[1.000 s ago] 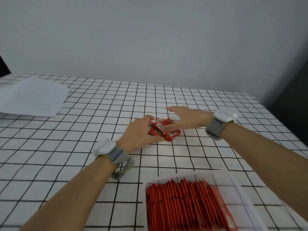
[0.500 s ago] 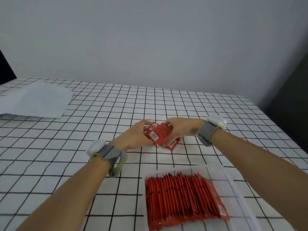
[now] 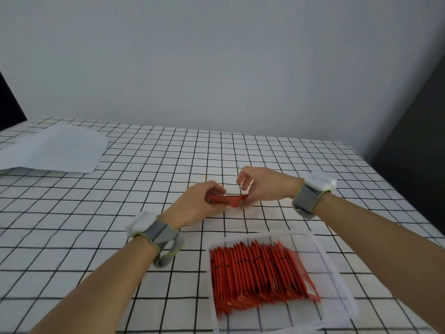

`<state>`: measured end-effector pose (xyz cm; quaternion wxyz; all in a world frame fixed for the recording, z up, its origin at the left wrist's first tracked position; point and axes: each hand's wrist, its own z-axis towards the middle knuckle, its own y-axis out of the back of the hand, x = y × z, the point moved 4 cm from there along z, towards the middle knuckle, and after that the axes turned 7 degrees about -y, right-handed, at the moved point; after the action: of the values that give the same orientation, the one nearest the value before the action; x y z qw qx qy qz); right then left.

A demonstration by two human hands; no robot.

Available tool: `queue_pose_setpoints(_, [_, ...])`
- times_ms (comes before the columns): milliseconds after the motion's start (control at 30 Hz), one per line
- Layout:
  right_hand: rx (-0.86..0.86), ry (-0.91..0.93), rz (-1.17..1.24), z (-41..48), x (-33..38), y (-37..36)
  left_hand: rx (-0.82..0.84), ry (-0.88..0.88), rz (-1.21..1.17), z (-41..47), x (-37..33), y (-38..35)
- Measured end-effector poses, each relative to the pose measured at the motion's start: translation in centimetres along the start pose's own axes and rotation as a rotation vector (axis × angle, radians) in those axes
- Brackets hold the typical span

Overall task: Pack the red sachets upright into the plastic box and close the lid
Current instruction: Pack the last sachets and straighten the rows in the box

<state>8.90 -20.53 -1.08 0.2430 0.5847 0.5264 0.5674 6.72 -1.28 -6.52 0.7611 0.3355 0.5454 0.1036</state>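
Gridded tablecloth [image 3: 96, 237]: red sachets [image 3: 228, 200], perhaps several, pinched between hands [image 3: 192, 206] [image 3: 265, 186].

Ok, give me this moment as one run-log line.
left hand: holds loose sachets | right hand: pinches their other end | box: open | packed sachets: standing on edge in box

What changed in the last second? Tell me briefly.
The loose sachets, spread flat on the table a second ago, are now gathered into one bunch: the left hand grips one end, the right hand pinches the other. The plastic box, its packed row and the paper sheet stayed put.
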Motion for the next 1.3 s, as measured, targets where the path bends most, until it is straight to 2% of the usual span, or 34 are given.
queue_pose_setpoints(100, [-0.048, 0.011, 0.054, -0.3, -1.1, 0.5, -0.021, -0.023, 0.064, 0.5, -0.7, 0.5])
queue_pose_setpoints(267, [0.036, 0.000, 0.215, -0.7, -1.1, -0.2, -0.047, -0.027, -0.050, 1.0, -1.0, -0.6])
queue_pose_setpoints(367, [0.085, -0.095, 0.333, -1.1, -0.1, -0.9, -0.069, -0.062, -0.109, 1.0, -1.3, -1.7])
queue_pose_setpoints(500, [-0.018, -0.172, 0.324, -0.5, 0.1, -1.6, -0.087, -0.136, -0.107, 1.1, -2.1, -2.3])
queue_pose_setpoints(633, [0.070, -0.169, 0.688, -1.2, -1.6, -1.3, -0.049, -0.134, -0.094, 0.7, -1.9, -2.3])
queue_pose_setpoints(667, [0.091, -0.165, 0.713, -1.6, -2.3, -1.1, -0.043, -0.129, -0.096, 0.6, -1.8, -2.3])
queue_pose_setpoints(867, [0.095, -0.192, 0.480, -2.8, -5.5, -1.5, -0.018, -0.143, -0.056, 0.7, -1.8, -3.0])
queue_pose_setpoints(933, [0.070, -0.154, 0.372, -2.9, -5.5, -1.1, -0.020, -0.141, -0.059, 0.8, -1.8, -3.1])
queue_pose_setpoints(1067, [0.088, -0.019, 0.314, -3.4, -4.5, -0.1, 0.037, -0.081, -0.101, 1.2, -1.6, -3.6])
queue_pose_setpoints(1167, [-0.013, 0.073, 0.132, -3.1, -2.9, -0.3, 0.114, -0.051, -0.115, 1.5, -1.6, -4.0])
queue_pose_setpoints(1300, [-0.164, 0.151, -0.160, -2.2, -1.7, -1.5, 0.103, -0.011, -0.152, 1.7, -1.7, -3.8])
